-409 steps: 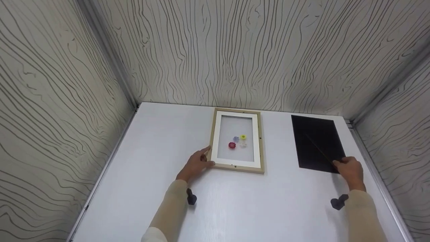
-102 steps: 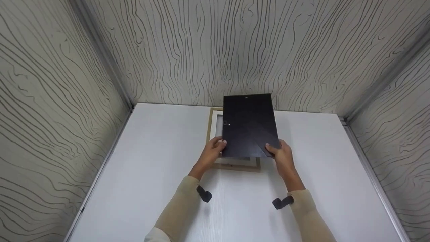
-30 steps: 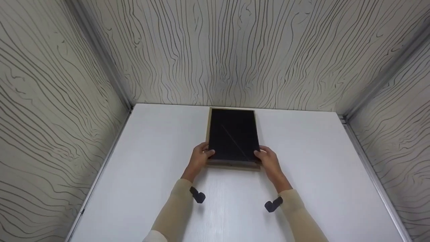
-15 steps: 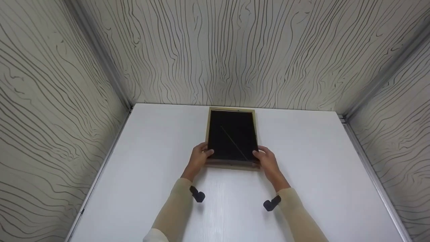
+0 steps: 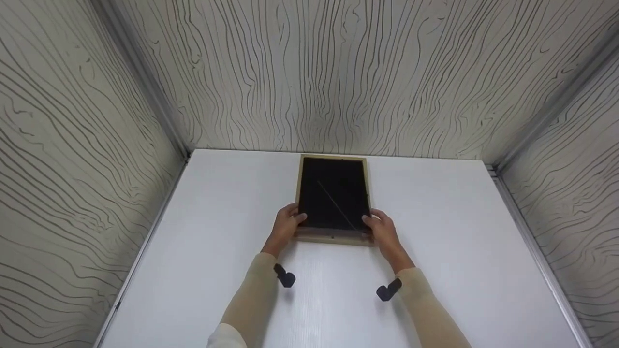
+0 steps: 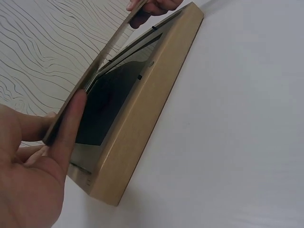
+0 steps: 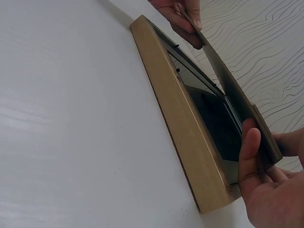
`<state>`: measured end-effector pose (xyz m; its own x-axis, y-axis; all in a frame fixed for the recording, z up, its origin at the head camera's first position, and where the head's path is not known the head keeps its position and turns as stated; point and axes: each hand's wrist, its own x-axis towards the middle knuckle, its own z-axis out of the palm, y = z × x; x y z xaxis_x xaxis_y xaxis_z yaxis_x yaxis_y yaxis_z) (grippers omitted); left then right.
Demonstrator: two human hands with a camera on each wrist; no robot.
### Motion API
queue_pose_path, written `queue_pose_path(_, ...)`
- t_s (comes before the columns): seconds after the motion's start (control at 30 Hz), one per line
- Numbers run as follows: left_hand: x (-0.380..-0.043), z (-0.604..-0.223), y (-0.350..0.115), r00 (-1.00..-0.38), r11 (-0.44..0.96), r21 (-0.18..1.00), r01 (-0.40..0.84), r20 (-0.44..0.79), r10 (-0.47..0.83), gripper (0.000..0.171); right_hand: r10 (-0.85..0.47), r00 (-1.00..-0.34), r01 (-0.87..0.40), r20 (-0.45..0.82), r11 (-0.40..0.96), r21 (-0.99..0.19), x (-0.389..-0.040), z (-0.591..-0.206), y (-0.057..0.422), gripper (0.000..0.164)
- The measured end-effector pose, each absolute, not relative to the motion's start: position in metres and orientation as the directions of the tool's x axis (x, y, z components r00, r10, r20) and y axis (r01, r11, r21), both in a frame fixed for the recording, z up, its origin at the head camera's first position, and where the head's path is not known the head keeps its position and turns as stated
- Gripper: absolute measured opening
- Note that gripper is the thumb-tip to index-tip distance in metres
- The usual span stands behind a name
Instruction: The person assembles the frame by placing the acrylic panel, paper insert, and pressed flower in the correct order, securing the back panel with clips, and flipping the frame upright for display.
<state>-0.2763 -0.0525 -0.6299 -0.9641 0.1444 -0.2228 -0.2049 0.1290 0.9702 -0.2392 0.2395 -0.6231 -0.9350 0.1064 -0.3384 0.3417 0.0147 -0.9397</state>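
A wooden picture frame [image 5: 333, 240] lies face down on the white table, its recess upward. Over it slants a black backing board [image 5: 333, 193] with a thin diagonal line; its far edge sits inside the frame while its near edge is raised. My left hand [image 5: 284, 227] pinches the board's near left corner, thumb on top. At the near right corner my right hand [image 5: 384, 231] pinches it likewise. Both wrist views show the gap beneath the board [image 6: 102, 54], with small dark tabs [image 7: 178, 70] along the frame's inner edge. The board hides the frame's contents in the head view.
The white table [image 5: 232, 193] runs back to a wood-grain patterned wall [image 5: 329, 72], close behind the frame. Patterned side walls [image 5: 63, 169] stand left and right. Small black devices [image 5: 285, 276] are strapped at both wrists.
The board first lay right of the frame, where small coloured flowers showed. Both hands then carried it over the frame. In the last second its far edge dropped slightly inside the frame's far rim.
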Motion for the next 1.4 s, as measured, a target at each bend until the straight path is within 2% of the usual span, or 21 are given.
queue_pose_path(0.4, -0.2791, -0.6350, -0.0539, -0.961, 0.107, 0.973, -0.205, -0.221, 0.165, 0.053, 0.116, -0.941, 0.322, -0.319, 0.013, -0.947, -0.2411, -0.6276, 0.2384, 0.055)
queue_pose_path(0.6, -0.2793, -0.6359, -0.0532, -0.965, 0.148, 0.971, -0.185, -0.208, 0.158, 0.054, 0.132, -0.951, 0.289, -0.278, 0.074, -0.954, -0.2419, -0.6300, 0.2393, 0.053)
queue_pose_path(0.87, -0.2778, -0.6327, -0.0539, -0.953, 0.189, 0.956, -0.226, -0.257, 0.162, 0.056, 0.129, -0.959, 0.272, -0.253, 0.157, -0.949, -0.2410, -0.6281, 0.2396, 0.055)
queue_pose_path(1.07, -0.2771, -0.6285, -0.0556, -0.935, 0.194, 0.947, -0.257, -0.295, 0.198, 0.062, 0.128, -0.950, 0.305, -0.285, 0.180, -0.935, -0.2430, -0.6286, 0.2412, 0.054)
queue_pose_path(1.2, -0.2778, -0.6270, -0.0561, -0.942, 0.242, 0.941, -0.237, -0.284, 0.182, 0.060, 0.127, -0.950, 0.307, -0.285, 0.203, -0.930, -0.2432, -0.6289, 0.2424, 0.049)
queue_pose_path(1.4, -0.2789, -0.6264, -0.0543, -0.963, 0.397, 0.908, -0.137, -0.216, 0.162, 0.059, 0.128, -0.962, 0.269, -0.243, 0.266, -0.926, -0.2405, -0.6281, 0.2455, 0.045)
